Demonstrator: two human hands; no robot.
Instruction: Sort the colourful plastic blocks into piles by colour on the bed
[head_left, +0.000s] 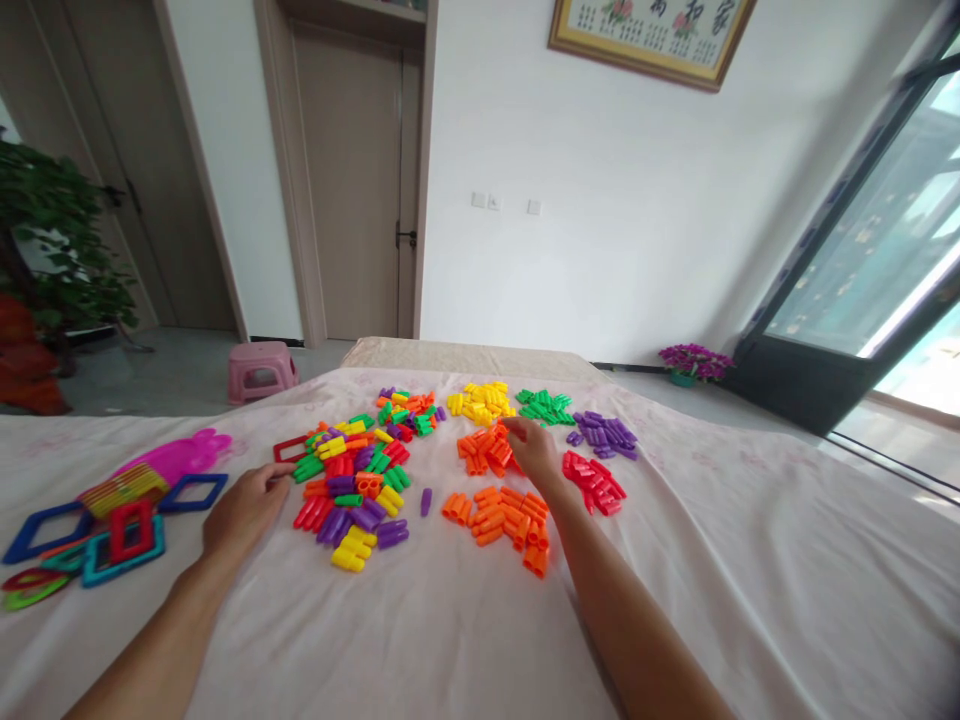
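On the left, my left hand [244,508] rests beside a mixed pile of plastic tube pieces [352,480] in red, green, yellow, purple and orange. Its fingers are loosely apart, with the tips near green pieces [308,467] at the pile's edge. My right hand [531,448] is over the sorted piles, its fingers drawn together; whatever they hold is hidden. Below its fingertips lies an orange pile [484,450], with a yellow pile [482,402] just behind. A nearer orange pile [510,520] lies left of my right forearm. One purple piece [426,502] lies alone between the piles.
Green [545,407], purple [607,435] and red [594,483] piles sit around the right hand. Magnetic tile frames [124,550] and a pink hand-shaped toy [180,455] lie far left on the cloth-covered table [360,650]. A pink stool [262,372] stands beyond.
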